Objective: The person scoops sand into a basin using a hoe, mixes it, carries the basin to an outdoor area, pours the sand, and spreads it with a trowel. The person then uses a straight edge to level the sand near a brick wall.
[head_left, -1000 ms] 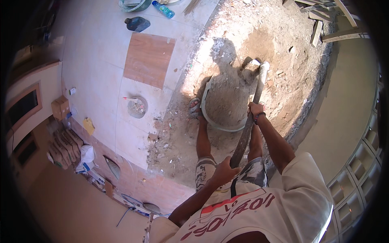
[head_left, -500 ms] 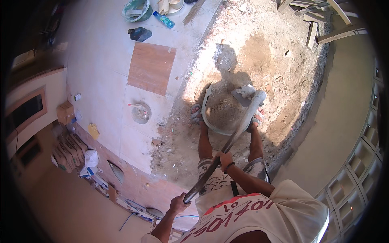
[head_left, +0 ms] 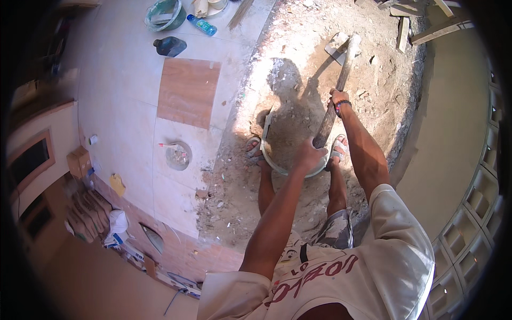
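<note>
A hoe point(head_left: 342, 80) with a long wooden handle is gripped in both my hands and reaches away from me over the dirt. My left hand point(head_left: 309, 156) is wrapped round the near end of the handle, above a round basin point(head_left: 277, 168). Farther up the shaft my right hand point(head_left: 338, 98), with a bracelet at its wrist, is closed round it. The hoe's flat metal blade point(head_left: 337, 48) is at the rubble's far part; whether it touches the ground I cannot tell. Soil lies in the basin, which stands between my sandalled feet.
Broken soil and rubble point(head_left: 384, 80) spread ahead, with wooden planks point(head_left: 440, 33) at the far right. On the pale tiled floor to the left are a plywood sheet point(head_left: 189, 92), a dark jug point(head_left: 169, 47), a bottle point(head_left: 202, 25), a bucket point(head_left: 165, 15) and a small round container point(head_left: 178, 156).
The hoe blade has moved from the basin's far edge out over the far rubble. Both hands have moved forward, the left from beside my body to above the basin.
</note>
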Demonstrator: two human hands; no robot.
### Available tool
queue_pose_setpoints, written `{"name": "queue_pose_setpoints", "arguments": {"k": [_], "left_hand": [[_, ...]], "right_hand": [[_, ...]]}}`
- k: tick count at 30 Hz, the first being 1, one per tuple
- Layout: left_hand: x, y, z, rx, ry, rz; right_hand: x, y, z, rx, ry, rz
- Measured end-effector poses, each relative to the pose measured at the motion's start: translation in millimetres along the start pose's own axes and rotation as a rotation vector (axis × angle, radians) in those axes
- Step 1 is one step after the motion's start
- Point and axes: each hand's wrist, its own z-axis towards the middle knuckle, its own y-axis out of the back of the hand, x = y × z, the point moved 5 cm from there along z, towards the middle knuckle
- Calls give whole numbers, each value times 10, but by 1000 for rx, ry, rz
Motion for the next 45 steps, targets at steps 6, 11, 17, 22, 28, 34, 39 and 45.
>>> {"name": "queue_pose_setpoints", "arguments": {"k": [6,11,17,22,28,34,39,45], "left_hand": [[1341,-194,-638,32,237,-511],[765,121,-1261,76,357,-271],[556,-184,-1366,-104,89,-80],[48,-66,-1375,-9,156,-14],[89,74,-1964,56,175,-40],[580,523,-3050,138,195,136],[1908,873,-3835,188,407,303],[2449,926,-3866,42,293,445]], "right_hand": [[-1005,-892,-421,-43,-2,-513],[-1035,-881,-995,8,95,-577],[-1172,-567,-998,376,-195,9],[-1059,-231,-799,278,-221,179],[-898,-37,-1610,341,-268,340],[-1360,-68,-1496,175,-442,563],[-1933,-683,-2755,105,-559,541],[-2110,-642,-3013,217,-570,750]]}}
